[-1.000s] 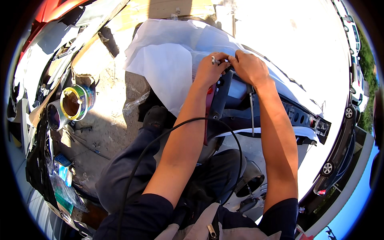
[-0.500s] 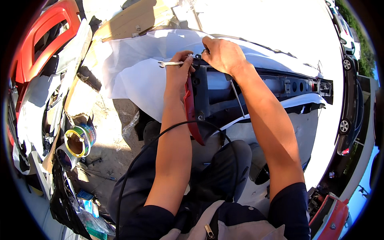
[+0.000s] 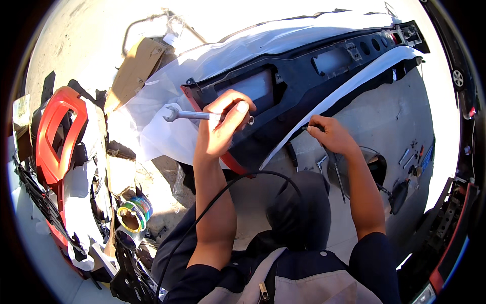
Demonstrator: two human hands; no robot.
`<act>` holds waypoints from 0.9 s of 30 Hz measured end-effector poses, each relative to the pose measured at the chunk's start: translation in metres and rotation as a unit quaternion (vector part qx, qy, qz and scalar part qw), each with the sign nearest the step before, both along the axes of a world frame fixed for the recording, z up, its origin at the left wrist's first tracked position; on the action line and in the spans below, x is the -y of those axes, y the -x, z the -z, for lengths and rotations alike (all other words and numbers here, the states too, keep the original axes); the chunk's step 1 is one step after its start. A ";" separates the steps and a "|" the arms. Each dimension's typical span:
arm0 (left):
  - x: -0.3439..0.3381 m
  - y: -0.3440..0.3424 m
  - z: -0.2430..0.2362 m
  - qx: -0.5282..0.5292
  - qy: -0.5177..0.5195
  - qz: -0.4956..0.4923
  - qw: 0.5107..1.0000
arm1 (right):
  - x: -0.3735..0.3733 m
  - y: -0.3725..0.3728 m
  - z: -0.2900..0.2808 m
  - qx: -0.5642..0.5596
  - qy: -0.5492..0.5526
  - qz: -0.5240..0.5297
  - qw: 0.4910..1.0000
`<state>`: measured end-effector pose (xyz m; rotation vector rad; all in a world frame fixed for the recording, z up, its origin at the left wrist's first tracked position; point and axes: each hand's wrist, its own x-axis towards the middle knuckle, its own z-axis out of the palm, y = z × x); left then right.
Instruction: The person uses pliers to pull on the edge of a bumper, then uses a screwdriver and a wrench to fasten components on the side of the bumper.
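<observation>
My left hand (image 3: 218, 133) is closed around a silver combination wrench (image 3: 190, 115). The wrench's open jaw points left, and its other end shows past my fingers. Below and behind that hand lies a long dark car body panel (image 3: 298, 96) with cutouts and a red edge (image 3: 235, 164). My right hand (image 3: 334, 136) is closed, just off the near side of the panel. A screwdriver (image 3: 338, 177) with a dark handle hangs from its palm, the thin shaft toward me. Something small and dark shows at its fingertips, too small to name.
White foam sheeting (image 3: 157, 121) lies under the panel. A black cable (image 3: 202, 215) arches over my left forearm. Loose tools (image 3: 405, 156) lie on the ground at right. At left are a red plastic part (image 3: 46, 147), a can (image 3: 132, 215) and flattened cardboard (image 3: 134, 71).
Both hands have left the panel's left end and come nearer to me, the right one also moving right. Wrench and screwdriver are still held. The view has shifted and turned.
</observation>
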<state>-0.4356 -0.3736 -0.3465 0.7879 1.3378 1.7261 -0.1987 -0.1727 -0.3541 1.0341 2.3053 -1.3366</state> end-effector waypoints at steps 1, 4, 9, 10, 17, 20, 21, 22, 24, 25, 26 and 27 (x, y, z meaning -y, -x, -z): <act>-0.017 -0.023 0.007 0.059 0.008 0.091 0.994 | 0.001 -0.028 0.014 0.017 0.037 0.025 0.999; -0.053 -0.091 0.056 0.025 0.099 0.239 0.966 | 0.034 -0.105 0.068 0.010 0.027 0.101 0.994; -0.057 -0.220 0.206 -0.024 0.312 0.351 0.883 | 0.088 -0.232 0.170 0.098 0.023 0.268 0.958; -0.053 -0.241 0.221 -0.052 0.338 0.354 0.870 | 0.094 -0.247 0.185 0.099 0.022 0.288 0.952; -0.056 -0.304 0.244 -0.153 0.425 0.285 0.845 | 0.115 -0.260 0.227 0.059 -0.072 0.327 0.940; -0.056 -0.306 0.254 -0.193 0.425 0.262 0.845 | 0.114 -0.243 0.223 0.064 -0.105 0.315 0.941; -0.054 -0.305 0.257 -0.205 0.424 0.259 0.843 | 0.113 -0.239 0.220 0.075 -0.116 0.309 0.941; -0.050 -0.303 0.260 -0.192 0.424 0.259 0.846 | 0.113 -0.241 0.220 0.074 -0.116 0.314 0.939; -0.040 -0.297 0.264 -0.167 0.426 0.254 0.852 | 0.113 -0.248 0.218 0.069 -0.114 0.320 0.938; -0.034 -0.297 0.264 -0.185 0.419 0.260 0.850 | 0.115 -0.256 0.219 0.086 -0.113 0.301 0.943; -0.027 -0.298 0.263 -0.203 0.410 0.264 0.849 | 0.119 -0.266 0.222 0.102 -0.112 0.280 0.948; -0.020 -0.299 0.261 -0.220 0.402 0.267 0.848 | 0.123 -0.276 0.223 0.118 -0.111 0.257 0.953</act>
